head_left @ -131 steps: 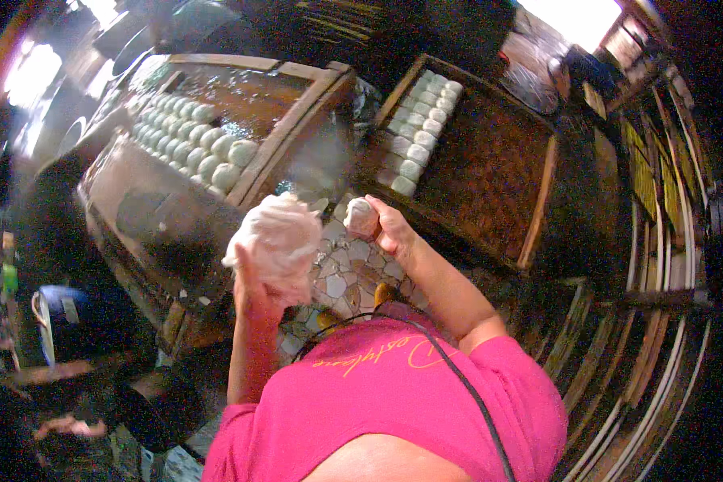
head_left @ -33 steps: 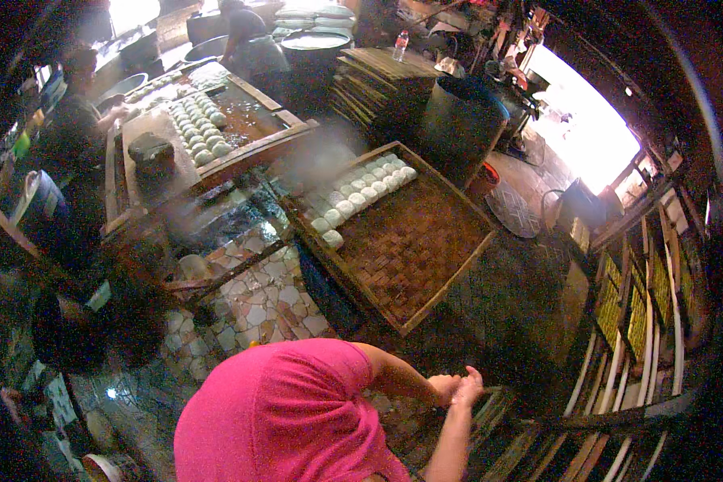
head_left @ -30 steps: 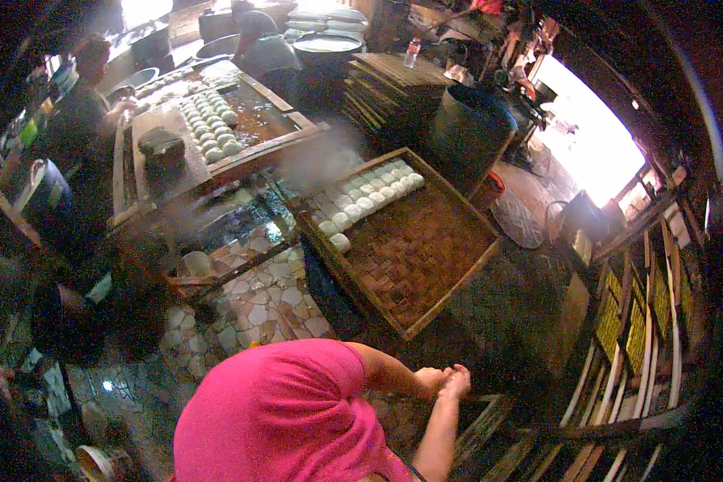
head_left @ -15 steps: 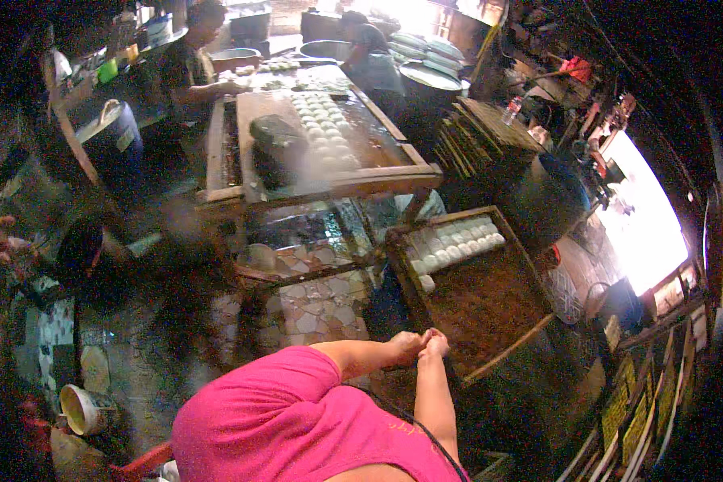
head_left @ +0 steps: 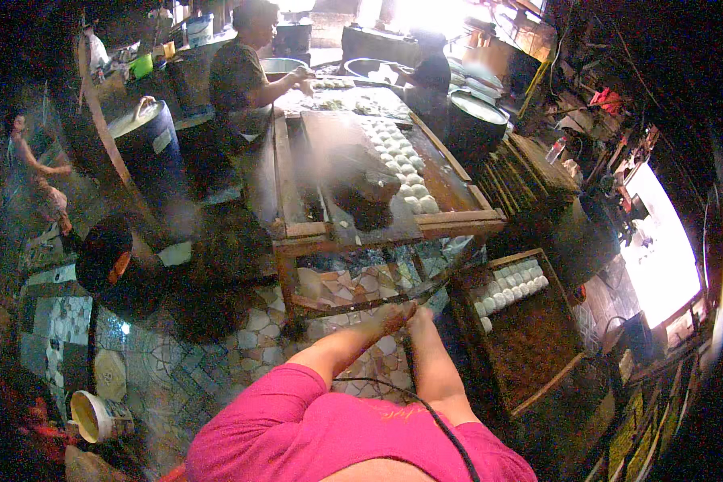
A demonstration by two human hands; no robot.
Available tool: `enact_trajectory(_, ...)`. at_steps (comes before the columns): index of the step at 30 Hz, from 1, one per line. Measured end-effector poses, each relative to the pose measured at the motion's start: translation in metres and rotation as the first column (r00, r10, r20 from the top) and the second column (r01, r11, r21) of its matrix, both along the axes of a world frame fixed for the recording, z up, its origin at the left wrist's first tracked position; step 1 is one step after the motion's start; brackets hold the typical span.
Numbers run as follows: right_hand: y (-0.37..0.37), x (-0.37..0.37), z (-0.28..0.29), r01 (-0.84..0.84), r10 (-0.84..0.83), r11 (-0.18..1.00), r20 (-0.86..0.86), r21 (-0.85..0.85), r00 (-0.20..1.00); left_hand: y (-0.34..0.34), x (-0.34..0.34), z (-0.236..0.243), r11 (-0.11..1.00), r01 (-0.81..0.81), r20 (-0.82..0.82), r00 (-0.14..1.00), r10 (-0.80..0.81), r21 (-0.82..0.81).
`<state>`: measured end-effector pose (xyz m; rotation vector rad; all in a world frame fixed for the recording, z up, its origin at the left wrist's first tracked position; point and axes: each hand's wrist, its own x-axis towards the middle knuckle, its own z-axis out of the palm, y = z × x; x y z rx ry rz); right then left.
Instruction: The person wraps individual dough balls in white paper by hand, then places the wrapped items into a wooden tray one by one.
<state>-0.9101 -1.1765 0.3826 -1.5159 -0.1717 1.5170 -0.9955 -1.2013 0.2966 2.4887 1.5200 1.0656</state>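
hands (head_left: 406, 315) now pressed together low over the tiled floor (head_left: 217, 361); white lump gone from them; wooden steaming table (head_left: 450, 217) now ahead

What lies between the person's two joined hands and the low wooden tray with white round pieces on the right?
In the head view, only patterned tile floor lies between the hands and the wooden tray; nothing else stands there.

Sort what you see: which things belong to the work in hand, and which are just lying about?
In the work:
left hand pressed against right hand
low tray with white dough rounds
wooden table with more rounds

Lying about:
blue barrel
white bucket
stacked trays
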Motion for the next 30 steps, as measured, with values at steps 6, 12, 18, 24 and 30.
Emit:
enact_trajectory(6, 0.042, 0.064, -0.006, -0.349, 0.342, 0.914, 0.070, 0.209, 0.937, -0.020, 0.017, 0.113, 0.994, -0.011, -0.126, 0.992, -0.003, -0.106)
enact_trajectory(12, -0.024, 0.041, 0.215, -0.818, 0.531, 0.405, 0.623, 0.409, 0.575, -0.016, -0.022, 0.235, 0.986, -0.019, 0.347, 0.935, 0.076, -0.166)
enact_trajectory(18, -0.020, 0.045, 0.286, -0.884, 0.222, 0.308, 0.878, 0.350, 0.425, -0.013, -0.039, 0.274, 0.954, 0.297, 0.998, 0.059, 0.016, -0.033)
enact_trajectory(24, 0.044, -0.009, 0.328, -0.676, 0.292, 0.305, 0.609, 0.671, 0.737, -0.026, -0.130, 0.296, 0.996, 0.000, 0.996, 0.012, 0.089, -0.089)
enact_trajectory(30, 0.134, -0.139, 0.358, -0.335, 0.649, 0.243, 0.104, 0.911, 0.754, -0.060, -0.191, 0.314, 0.870, -0.458, 0.979, -0.011, 0.201, -0.184)
